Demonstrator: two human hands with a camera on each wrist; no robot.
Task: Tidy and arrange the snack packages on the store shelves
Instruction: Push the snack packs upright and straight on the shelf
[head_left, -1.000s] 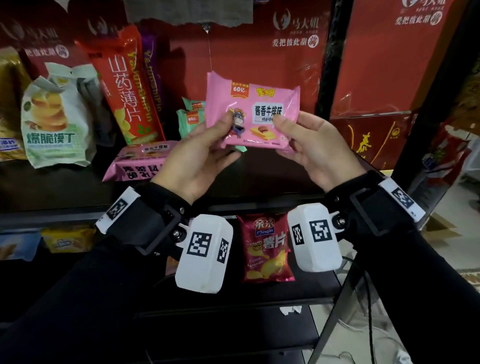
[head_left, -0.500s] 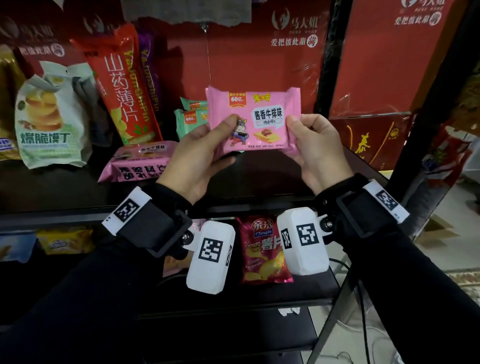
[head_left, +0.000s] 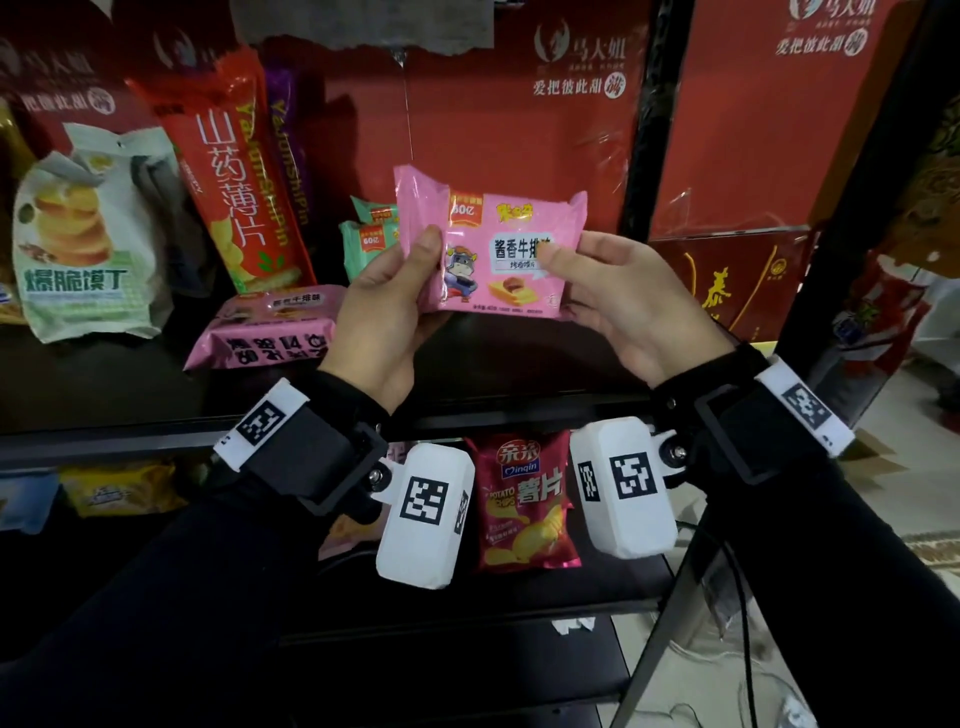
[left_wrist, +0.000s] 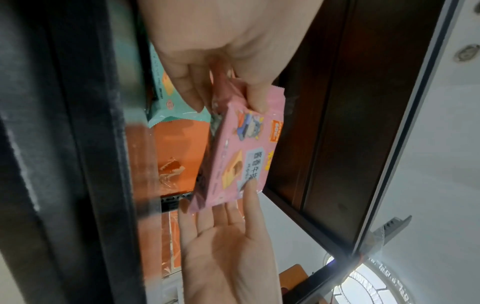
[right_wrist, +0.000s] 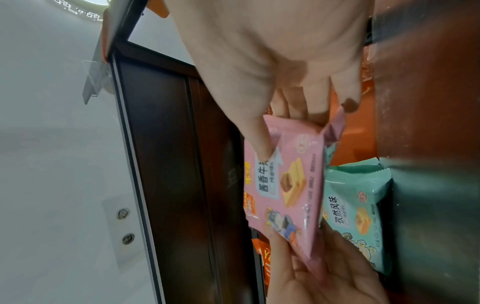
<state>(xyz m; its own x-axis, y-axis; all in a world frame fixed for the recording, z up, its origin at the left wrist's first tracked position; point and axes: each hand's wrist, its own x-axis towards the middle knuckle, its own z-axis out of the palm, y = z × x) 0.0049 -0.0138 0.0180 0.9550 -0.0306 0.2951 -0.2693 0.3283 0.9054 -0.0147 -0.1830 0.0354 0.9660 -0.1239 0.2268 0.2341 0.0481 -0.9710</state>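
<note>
The pink pack (head_left: 493, 254) has tipped since a moment ago, its left end lifted and crumpled. Left hand (head_left: 384, 306) pinches that end, thumb on the front; right hand (head_left: 618, 296) pinches the other end, thumb on the label. It's held in the air above the shelf (head_left: 311, 415), mid-placement by the look of it. Next it wants standing at twelve o'clock, beside the green packs (head_left: 369, 241). Another pink pack (head_left: 265, 332) lies flat at nine o'clock.
</note>
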